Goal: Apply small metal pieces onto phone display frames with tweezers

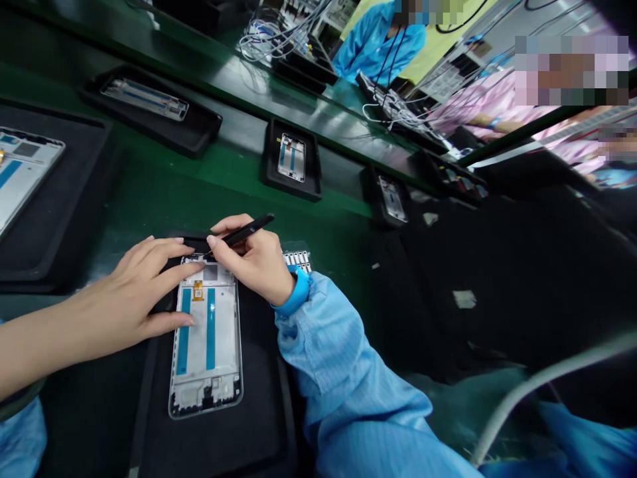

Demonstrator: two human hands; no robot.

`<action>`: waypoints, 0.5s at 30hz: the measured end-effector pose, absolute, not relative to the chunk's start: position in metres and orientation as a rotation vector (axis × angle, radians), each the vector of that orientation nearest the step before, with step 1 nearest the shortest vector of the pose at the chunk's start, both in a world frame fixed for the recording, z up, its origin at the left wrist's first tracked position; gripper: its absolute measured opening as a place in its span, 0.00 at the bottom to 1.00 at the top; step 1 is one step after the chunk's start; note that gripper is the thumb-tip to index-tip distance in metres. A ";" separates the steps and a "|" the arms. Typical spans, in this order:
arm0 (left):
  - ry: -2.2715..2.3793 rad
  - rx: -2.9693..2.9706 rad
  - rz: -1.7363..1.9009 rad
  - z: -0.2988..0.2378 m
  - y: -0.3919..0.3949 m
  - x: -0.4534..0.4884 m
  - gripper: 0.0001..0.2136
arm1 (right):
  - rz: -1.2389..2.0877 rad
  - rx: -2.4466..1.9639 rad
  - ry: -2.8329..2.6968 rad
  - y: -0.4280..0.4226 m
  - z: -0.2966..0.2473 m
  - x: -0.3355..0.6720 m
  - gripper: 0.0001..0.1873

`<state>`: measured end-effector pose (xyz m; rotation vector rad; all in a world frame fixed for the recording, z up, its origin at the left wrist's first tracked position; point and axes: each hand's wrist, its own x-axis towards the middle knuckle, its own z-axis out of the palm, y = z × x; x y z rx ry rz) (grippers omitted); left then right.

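A phone frame lies in a black foam tray before me, its inner side up. Two blue strips and a small orange flex cable show on its silvery surface. My left hand is open, with its fingers spread over the upper left of the frame and the fingertips at its top edge. My right hand is closed round slim black tweezers. Their tip points down at the frame's top edge, close to my left fingertips; what it touches is too small to make out.
More trays with phone frames stand on the green bench: a large tray at left and smaller trays along the back. A sheet of small metallic pieces lies beyond my right wrist. Black cloth covers the right. People sit across the bench.
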<state>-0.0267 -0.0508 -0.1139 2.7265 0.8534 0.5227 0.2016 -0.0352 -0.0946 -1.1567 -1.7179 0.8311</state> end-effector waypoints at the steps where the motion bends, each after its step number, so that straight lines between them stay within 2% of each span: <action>1: 0.856 2.722 0.522 -0.114 -0.051 -0.027 0.28 | 0.802 -1.151 -1.734 -0.035 -0.094 0.202 0.07; 15: 0.868 2.667 0.555 -0.112 -0.054 -0.023 0.26 | 0.400 -1.074 -1.943 -0.042 -0.093 0.203 0.03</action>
